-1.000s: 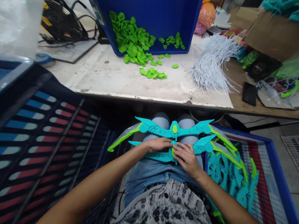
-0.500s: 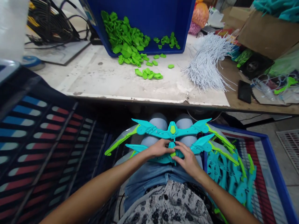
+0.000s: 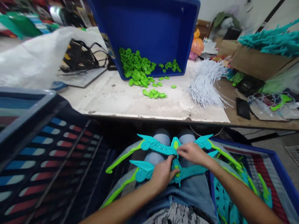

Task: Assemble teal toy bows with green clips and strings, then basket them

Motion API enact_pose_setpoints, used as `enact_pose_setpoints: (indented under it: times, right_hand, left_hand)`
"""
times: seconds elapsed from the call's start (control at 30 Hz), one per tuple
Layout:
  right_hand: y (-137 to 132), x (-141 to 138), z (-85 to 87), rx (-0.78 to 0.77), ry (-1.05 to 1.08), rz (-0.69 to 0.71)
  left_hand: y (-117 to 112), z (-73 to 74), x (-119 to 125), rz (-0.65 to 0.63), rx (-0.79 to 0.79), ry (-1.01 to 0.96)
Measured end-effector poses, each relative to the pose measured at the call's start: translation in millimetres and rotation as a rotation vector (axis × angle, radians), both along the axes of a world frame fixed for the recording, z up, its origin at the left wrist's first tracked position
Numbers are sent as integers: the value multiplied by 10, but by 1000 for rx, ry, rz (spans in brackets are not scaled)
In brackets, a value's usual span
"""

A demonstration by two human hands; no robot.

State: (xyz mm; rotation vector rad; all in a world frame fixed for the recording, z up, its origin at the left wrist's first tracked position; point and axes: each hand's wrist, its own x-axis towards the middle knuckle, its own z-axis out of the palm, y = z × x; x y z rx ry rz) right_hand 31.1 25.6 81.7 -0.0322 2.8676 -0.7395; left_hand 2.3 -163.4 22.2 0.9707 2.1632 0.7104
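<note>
Two turquoise plastic toy bows with lime-green limbs lie across my lap, one behind the other. The far toy bow (image 3: 162,148) has a green inset at its centre. My left hand (image 3: 161,175) is closed around the middle of the near toy bow (image 3: 190,171), its thumb by the small green centre piece (image 3: 177,170). My right hand (image 3: 192,153) has its fingers curled together against the far bow's centre, just below the green inset; what they pinch, if anything, is hidden. The right part of the near bow is partly covered by my right forearm.
A tilted blue bin (image 3: 154,34) holds small green pieces (image 3: 136,67), some spilled onto the white tabletop (image 3: 112,104). White ties (image 3: 205,84) and a black phone (image 3: 243,108) lie right. Crates stand either side: a dark one (image 3: 58,149) left, a blue-rimmed one (image 3: 277,168) with bows right.
My right hand has moved from the near bow's centre up to the far bow's centre. My left hand stays on the near bow. The camera view has tilted upward.
</note>
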Motion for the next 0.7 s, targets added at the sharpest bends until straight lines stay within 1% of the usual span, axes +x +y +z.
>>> enact_pose_setpoints:
  times: [0.07,0.1,0.13,0.17,0.23,0.27,0.33,0.4,0.5,0.6,0.7]
  right_hand:
    - [184,-546,189,88,264,-170]
    - [251,-849,263,144,361,-231]
    - [297,-1154,316,191,417,-260]
    - [323,-1448,349,225,438,-265]
    - [329,-1962,363,254,418,-244]
    - [315,-2167,351,255,401,-231]
    - [279,-2463,313,252,378,-217]
    - [255,-2618,288,247,373,-225]
    - [287,-2644,316,228,379,-271]
    - [400,-2472,378,174,390,-364]
    - [548,-2138,379,86,320,-445]
  left_hand:
    - [-67,-8,198,-40,-33,205]
    - [-90,-20,282,-80,-49,273]
    - [-101,-30,347,-119,-70,311]
    - [-99,-33,386,-148,-101,324]
    - [-55,-5,389,-168,-180,301]
    - [-21,27,359,-171,-225,263]
    - [46,111,268,-181,-303,154]
    - [82,194,176,-225,-349,25]
    - [60,285,88,-319,-367,-124]
    - [0,366,28,-336,-311,-175]
    - [-13,413,-73,-325,-218,-239]
